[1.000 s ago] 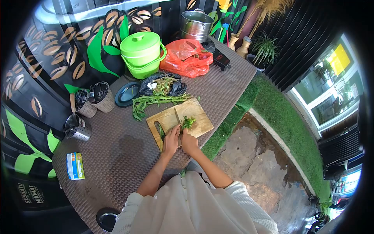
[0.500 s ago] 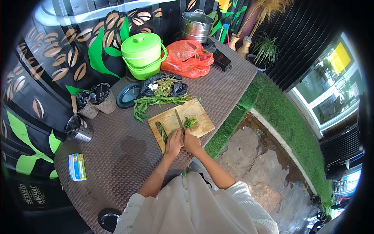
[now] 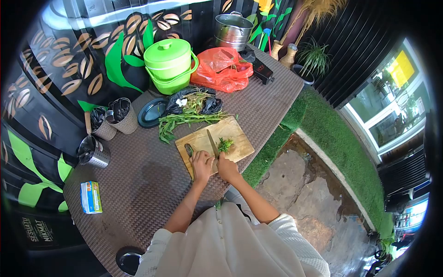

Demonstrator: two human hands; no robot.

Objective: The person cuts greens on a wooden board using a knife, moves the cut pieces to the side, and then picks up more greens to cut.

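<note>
A wooden cutting board (image 3: 242, 136) lies near the table's right edge. My right hand (image 3: 227, 168) is wrapped round the handle of a knife (image 3: 212, 141), whose blade points away from me over the board. Chopped greens (image 3: 225, 145) are heaped just right of the blade. My left hand (image 3: 202, 165) rests on the board's left part, fingers bent, over a dark green item (image 3: 188, 149) whose upper end shows beyond the fingers. What its fingertips may pinch is too small to tell. Long leafy stems (image 3: 184, 121) lie beyond the board.
Behind the stems are a black bag with plant scraps (image 3: 210, 104), a dark plate (image 3: 152, 113), a green lidded bucket (image 3: 167, 64), a red plastic bag (image 3: 219, 74) and a steel pot (image 3: 233, 32). Utensil holders (image 3: 124, 121) and a tissue pack (image 3: 91, 197) stand left.
My left hand has shifted left, away from the knife, and now covers much of the dark green item. My right hand and the knife have hardly moved.
</note>
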